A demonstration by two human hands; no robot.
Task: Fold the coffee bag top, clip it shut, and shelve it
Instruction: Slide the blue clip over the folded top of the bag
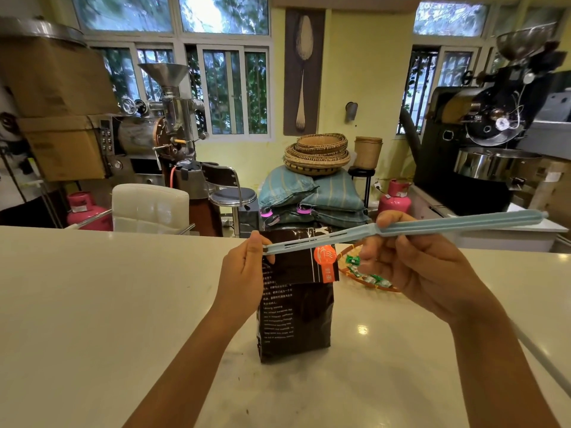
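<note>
The coffee bag (295, 316) stands on the tabletop (92, 304), top already folded; my left hand (244, 273) and right hand (414, 267) each pinch the blue clip (401, 231) over the fold, with clipping and shelving left

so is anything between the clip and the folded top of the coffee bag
Nothing visible. The blue clip lies right across the front of the coffee bag at its folded top, held by the left hand at one end and the right hand near its middle.
</note>
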